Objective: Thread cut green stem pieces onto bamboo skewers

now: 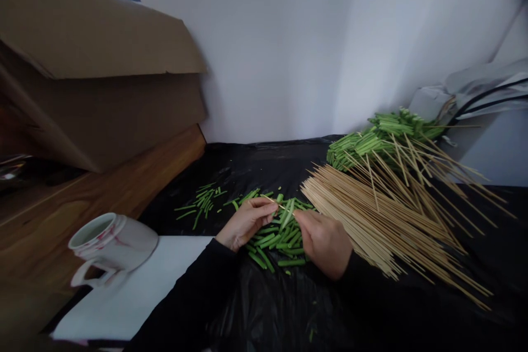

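Note:
A thin bamboo skewer (281,207) spans the gap between my two hands, with a pale green cut stem (287,216) lying across it. My left hand (251,220) pinches the skewer near one end, thumb and fingertips together. From the other side, my right hand (325,237) is closed round the skewer, its fingers mostly curled out of sight. Whether the stem is pierced cannot be made out. Below both hands spreads a pile of cut green stems (268,242) on black plastic sheeting (264,297).
Many bamboo skewers (371,214) lie fanned out at the right, behind them a heap of long green stems (371,143). A smaller cluster of cut stems (204,201) is left of my hands. A white mug (132,242) rests on white paper (165,275); a cardboard box (124,115) stands behind.

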The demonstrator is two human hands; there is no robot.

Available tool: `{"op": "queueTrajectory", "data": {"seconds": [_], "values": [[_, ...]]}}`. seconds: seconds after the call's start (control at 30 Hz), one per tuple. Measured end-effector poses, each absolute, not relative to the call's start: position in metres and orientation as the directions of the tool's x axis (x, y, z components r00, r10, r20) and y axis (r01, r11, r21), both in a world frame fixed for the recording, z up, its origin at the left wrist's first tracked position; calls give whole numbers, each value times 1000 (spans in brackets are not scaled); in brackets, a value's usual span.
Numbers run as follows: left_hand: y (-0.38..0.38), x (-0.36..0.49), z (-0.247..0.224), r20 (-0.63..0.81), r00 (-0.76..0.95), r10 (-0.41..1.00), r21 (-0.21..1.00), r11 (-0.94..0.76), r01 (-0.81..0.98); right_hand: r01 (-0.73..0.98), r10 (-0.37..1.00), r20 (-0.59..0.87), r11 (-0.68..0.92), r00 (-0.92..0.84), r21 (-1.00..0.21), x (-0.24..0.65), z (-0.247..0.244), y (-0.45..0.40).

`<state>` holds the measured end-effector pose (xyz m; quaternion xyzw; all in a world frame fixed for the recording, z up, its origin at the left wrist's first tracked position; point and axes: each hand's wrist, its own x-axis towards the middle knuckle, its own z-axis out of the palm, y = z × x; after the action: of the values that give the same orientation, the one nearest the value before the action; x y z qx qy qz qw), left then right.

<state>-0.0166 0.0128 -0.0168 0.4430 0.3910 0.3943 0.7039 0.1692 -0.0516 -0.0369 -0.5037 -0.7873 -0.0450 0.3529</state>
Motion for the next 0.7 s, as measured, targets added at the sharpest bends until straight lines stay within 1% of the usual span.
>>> {"op": "queueTrajectory", "data": {"seconds": [0.13,0.6,0.7], "values": [[13,-19,-17,-199,401,894,931,301,-207,816,761,602,496,-242,-298,168,-38,-52],[10,-16,-16,-199,374,906,939,285,-191,798,769,594,503,-238,-331,169,-40,-52],[8,-12,-18,-220,376,900,930,309,-197,790,768,596,509,-237,-342,168,-40,-52]]}}
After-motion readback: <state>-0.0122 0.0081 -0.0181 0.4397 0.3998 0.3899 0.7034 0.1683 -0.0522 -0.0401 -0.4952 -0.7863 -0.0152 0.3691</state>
